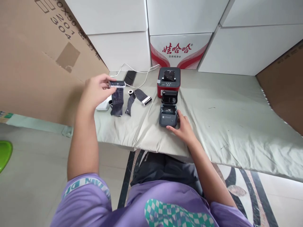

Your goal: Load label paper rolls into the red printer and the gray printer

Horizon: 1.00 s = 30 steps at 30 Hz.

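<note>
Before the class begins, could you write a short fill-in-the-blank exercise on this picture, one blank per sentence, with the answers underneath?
1. The roll with the hanging dark strip is in the person's ____.
2. The right hand touches a grey device whose lid is ____, not shut.
3. The lower sides of the larger device behind it are coloured ____.
4. The thin cord on the cloth is coloured ____.

Missing words: left hand; open; red; white.

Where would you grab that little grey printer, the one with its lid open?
Probably by the grey printer's body, across its left and right sides, from the near edge: that end is boxy, while the open lid takes up the far end, close to the red printer.
</note>
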Tool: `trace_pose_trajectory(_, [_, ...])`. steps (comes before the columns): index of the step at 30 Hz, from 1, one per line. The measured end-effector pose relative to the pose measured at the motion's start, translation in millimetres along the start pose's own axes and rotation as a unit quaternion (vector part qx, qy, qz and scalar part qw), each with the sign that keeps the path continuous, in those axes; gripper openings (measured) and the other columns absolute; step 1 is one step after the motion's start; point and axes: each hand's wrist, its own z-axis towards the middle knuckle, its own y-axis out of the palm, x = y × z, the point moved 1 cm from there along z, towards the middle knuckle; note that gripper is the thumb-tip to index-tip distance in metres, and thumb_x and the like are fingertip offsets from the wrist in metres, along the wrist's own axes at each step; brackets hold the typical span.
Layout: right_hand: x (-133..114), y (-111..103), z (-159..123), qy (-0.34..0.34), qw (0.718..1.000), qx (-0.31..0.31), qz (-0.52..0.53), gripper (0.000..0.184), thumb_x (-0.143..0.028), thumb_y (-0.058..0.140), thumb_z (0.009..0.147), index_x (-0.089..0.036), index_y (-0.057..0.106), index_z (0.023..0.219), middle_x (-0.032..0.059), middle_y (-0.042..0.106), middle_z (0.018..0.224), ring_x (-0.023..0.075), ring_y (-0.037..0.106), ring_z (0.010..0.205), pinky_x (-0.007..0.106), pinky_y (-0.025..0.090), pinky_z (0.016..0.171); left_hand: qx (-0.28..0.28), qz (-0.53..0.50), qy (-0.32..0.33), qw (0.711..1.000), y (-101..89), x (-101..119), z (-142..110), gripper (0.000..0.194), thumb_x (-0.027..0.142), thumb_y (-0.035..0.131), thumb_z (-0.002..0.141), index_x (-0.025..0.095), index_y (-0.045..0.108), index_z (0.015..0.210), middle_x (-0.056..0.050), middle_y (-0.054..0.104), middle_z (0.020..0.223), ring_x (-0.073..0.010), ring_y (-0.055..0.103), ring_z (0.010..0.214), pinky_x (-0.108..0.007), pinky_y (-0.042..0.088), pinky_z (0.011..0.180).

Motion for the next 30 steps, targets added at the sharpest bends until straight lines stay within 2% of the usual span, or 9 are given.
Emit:
trace_pose_trajectory(2, [-0.9, -0.2, -0.1, 0.003, 1.0, 0.0, -0.004, 0.107, -0.057, 0.078, 0.08, -0.018, 0.029, 0.166, 0.0215, 0.055, 0.149, 0.0439, 0.053, 0.135, 0.06, 0.05, 0.106, -0.008, -0.156, 0.031, 0.987, 6.4, 22.7, -11.6, 0.048, 0.056, 0.077, 0.084, 0.026, 0.067, 0.12, -0.005, 0.074, 0.124, -0.0283, 0.069, 0.114, -0.049, 0.056, 0.1])
trace_pose_trajectory(5, [-1.5, -0.3, -0.2, 0.002, 1.0, -0.004, -0.006, 0.107, -0.058, 0.078, 0.08, -0.018, 0.029, 0.166, 0.0215, 0.056, 0.149, 0.0437, 0.056, 0.13, 0.06, 0.052, 0.103, -0.075, -0.295, 0.03, 0.952, 53.4, 47.1, -20.6, 0.051, 0.063, 0.075, 0.081, 0.028, 0.064, 0.118, -0.005, 0.074, 0.12, -0.0292, 0.072, 0.112, -0.048, 0.06, 0.091])
trace_pose_trajectory(8, [-0.8, 0.2, -0.3, -0.01, 1.0, -0.001, -0.001, 0.105, -0.057, 0.076, 0.081, -0.018, 0.028, 0.166, 0.0211, 0.055, 0.151, 0.0429, 0.055, 0.129, 0.06, 0.05, 0.105, -0.167, -0.304, 0.034, 0.937, 121.8, 55.3, -19.9, 0.047, 0.055, 0.078, 0.08, 0.023, 0.069, 0.113, -0.008, 0.076, 0.109, -0.0268, 0.074, 0.101, -0.042, 0.059, 0.086])
trace_pose_trajectory(10, [-0.1, 0.5, -0.3, -0.019, 1.0, 0.002, 0.002, 0.102, -0.053, 0.074, 0.082, -0.017, 0.027, 0.166, 0.0205, 0.054, 0.153, 0.0421, 0.054, 0.131, 0.06, 0.048, 0.108, -0.18, -0.282, 0.06, 0.94, 159.6, 53.8, -16.2, 0.038, 0.042, 0.078, 0.08, 0.02, 0.072, 0.11, -0.009, 0.077, 0.11, -0.025, 0.072, 0.101, -0.04, 0.057, 0.09])
trace_pose_trajectory(13, [0.2, 0.3, -0.3, -0.023, 1.0, -0.001, 0.0, 0.1, -0.045, 0.071, 0.081, -0.016, 0.027, 0.166, 0.0199, 0.058, 0.148, 0.0405, 0.056, 0.126, 0.059, 0.049, 0.106, -0.178, -0.247, 0.1, 0.947, 191.5, 48.6, -10.4, 0.029, 0.03, 0.076, 0.08, 0.019, 0.075, 0.107, -0.009, 0.077, 0.111, -0.0235, 0.07, 0.105, -0.039, 0.053, 0.098])
trace_pose_trajectory(16, [-0.2, -0.1, -0.5, -0.023, 1.0, -0.008, 0.005, 0.1, -0.038, 0.07, 0.078, -0.016, 0.026, 0.166, 0.0192, 0.062, 0.141, 0.0403, 0.058, 0.123, 0.057, 0.053, 0.101, -0.189, -0.221, 0.114, 0.95, 201.1, 47.0, -5.9, 0.029, 0.03, 0.075, 0.082, 0.019, 0.077, 0.11, -0.009, 0.077, 0.113, -0.024, 0.068, 0.106, -0.039, 0.051, 0.1])
trace_pose_trajectory(22, [1.0, 0.3, -0.4, -0.024, 1.0, 0.003, 0.008, 0.102, -0.034, 0.07, 0.075, -0.019, 0.025, 0.166, 0.019, 0.058, 0.147, 0.0408, 0.057, 0.126, 0.057, 0.053, 0.101, -0.193, -0.143, 0.148, 0.959, 204.7, 53.3, 0.8, 0.031, 0.025, 0.073, 0.085, 0.023, 0.078, 0.115, -0.007, 0.077, 0.113, -0.0254, 0.064, 0.11, -0.04, 0.05, 0.101])
trace_pose_trajectory(27, [0.8, -0.5, -0.9, -0.026, 1.0, 0.002, 0.008, 0.102, -0.034, 0.07, 0.077, -0.02, 0.025, 0.166, 0.017, 0.062, 0.14, 0.0396, 0.059, 0.12, 0.058, 0.054, 0.1, -0.193, -0.008, 0.174, 0.966, 210.6, 61.5, -2.4, 0.021, 0.028, 0.073, 0.086, 0.024, 0.082, 0.104, -0.007, 0.072, 0.12, -0.0283, 0.058, 0.11, -0.044, 0.047, 0.103])
trace_pose_trajectory(30, [-0.3, 0.7, 0.1, -0.031, 1.0, 0.0, 0.0, 0.1, -0.037, 0.07, 0.079, -0.017, 0.025, 0.166, 0.0179, 0.062, 0.142, 0.0401, 0.058, 0.121, 0.058, 0.053, 0.101, -0.184, 0.07, 0.174, 0.965, 210.6, 69.3, -5.8, 0.024, 0.032, 0.069, 0.091, 0.024, 0.084, 0.108, -0.01, 0.067, 0.119, -0.0305, 0.056, 0.11, -0.046, 0.048, 0.099])
